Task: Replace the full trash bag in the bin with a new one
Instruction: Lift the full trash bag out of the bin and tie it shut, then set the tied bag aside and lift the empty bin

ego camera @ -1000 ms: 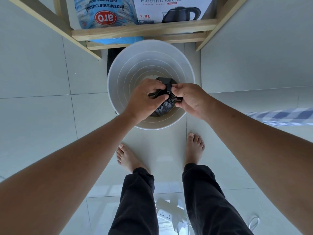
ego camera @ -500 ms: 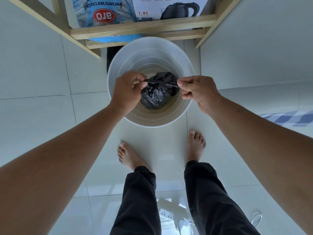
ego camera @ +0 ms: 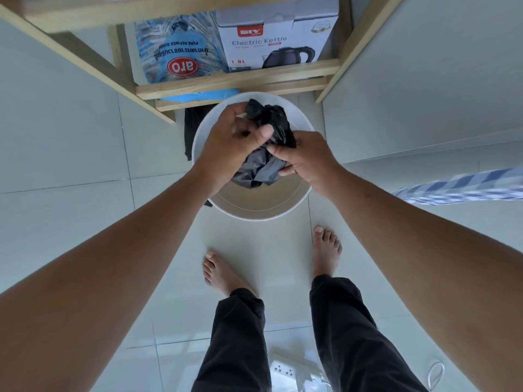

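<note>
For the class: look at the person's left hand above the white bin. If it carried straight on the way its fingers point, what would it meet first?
The left hand points toward the right hand, already gripping the black trash bag. Pushing on, it would probably meet more bag, then the right hand; depth is unclear.

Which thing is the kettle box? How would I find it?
Look at the wooden shelf behind the white bin. Two things stand on it side by side. The kettle box is the grey-and-white one on the right with a black kettle pictured, not the blue sugar bag.
</note>
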`<state>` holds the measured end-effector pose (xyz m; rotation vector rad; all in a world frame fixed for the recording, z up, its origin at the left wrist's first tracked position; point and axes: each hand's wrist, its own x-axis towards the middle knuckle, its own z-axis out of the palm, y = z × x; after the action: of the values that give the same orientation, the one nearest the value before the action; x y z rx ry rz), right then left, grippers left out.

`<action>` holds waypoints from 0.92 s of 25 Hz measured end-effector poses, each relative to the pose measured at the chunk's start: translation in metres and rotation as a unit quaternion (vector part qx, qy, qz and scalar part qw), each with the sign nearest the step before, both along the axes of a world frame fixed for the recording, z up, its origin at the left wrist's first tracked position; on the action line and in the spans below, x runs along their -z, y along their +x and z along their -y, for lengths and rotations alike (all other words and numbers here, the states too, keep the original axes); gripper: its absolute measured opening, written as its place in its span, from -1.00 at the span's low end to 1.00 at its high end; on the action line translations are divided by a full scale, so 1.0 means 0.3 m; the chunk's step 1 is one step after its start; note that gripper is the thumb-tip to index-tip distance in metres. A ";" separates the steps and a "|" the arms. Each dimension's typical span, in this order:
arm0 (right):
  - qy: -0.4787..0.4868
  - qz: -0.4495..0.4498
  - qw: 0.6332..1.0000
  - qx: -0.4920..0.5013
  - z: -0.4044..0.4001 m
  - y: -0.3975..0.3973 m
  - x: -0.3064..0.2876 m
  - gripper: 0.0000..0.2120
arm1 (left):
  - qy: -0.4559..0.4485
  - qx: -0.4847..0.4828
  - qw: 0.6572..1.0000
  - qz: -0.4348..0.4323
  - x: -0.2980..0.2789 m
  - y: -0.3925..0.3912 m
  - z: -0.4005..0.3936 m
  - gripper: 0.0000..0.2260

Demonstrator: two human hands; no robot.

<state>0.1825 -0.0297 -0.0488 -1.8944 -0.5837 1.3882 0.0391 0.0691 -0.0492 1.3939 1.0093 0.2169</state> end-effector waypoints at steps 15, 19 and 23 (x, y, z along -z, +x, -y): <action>-0.075 0.086 0.993 -0.007 0.433 0.288 -0.461 -0.94 | -0.089 0.167 0.981 0.038 -0.301 0.294 0.307 -0.74; -0.138 0.135 0.979 -0.069 0.601 0.343 -0.294 -0.95 | -0.056 0.178 0.982 -0.034 -0.148 0.350 0.499 -0.77; -0.215 0.164 0.955 -0.126 0.725 0.407 -0.103 -0.88 | -0.018 0.194 0.974 -0.112 0.047 0.402 0.660 -0.88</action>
<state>0.3045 -0.2472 -0.0180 -2.5034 -0.7499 1.4547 0.1598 -0.1290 -0.0634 1.5743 0.8940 -0.2529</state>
